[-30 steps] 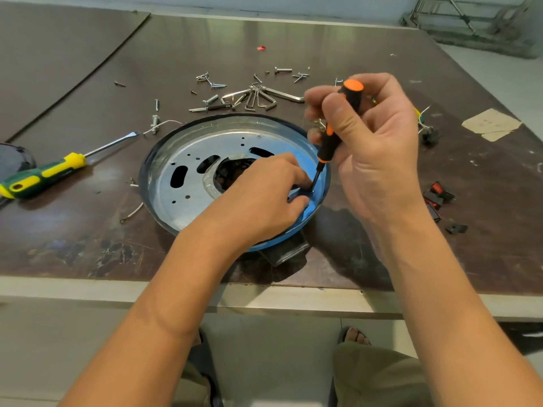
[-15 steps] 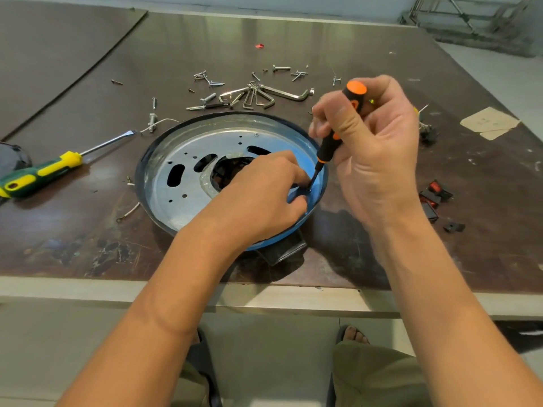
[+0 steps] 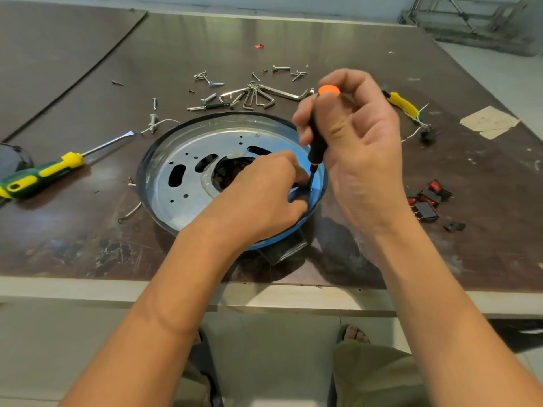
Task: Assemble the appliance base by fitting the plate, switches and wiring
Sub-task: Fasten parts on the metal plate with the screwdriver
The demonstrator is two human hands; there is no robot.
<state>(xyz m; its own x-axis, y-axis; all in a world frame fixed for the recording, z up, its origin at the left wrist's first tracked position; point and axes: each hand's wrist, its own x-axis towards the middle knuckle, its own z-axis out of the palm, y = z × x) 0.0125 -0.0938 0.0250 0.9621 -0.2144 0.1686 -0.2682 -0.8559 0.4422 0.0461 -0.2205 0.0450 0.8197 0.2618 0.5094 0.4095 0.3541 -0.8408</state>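
A round blue appliance base (image 3: 318,183) lies on the table with a silver perforated metal plate (image 3: 188,177) seated inside it. My left hand (image 3: 264,195) rests on the plate's right side, fingers pinched around a small part at the rim; what it pinches is hidden. My right hand (image 3: 355,142) grips a small black screwdriver with an orange cap (image 3: 316,148) held upright, its tip down at the plate beside my left fingertips. Red and black rocker switches (image 3: 427,198) lie to the right. A yellow-sleeved wire with a connector (image 3: 407,108) lies at the far right.
Several loose screws and hex keys (image 3: 258,95) are scattered behind the base. A green and yellow flat screwdriver (image 3: 44,173) lies at the left. Taped paper (image 3: 489,121) sits at the right. The table's front edge (image 3: 117,292) is close to my body.
My right hand has shifted slightly right and turned with the screwdriver; its tip stays at the same spot. My left hand stays pinched at the plate's edge.
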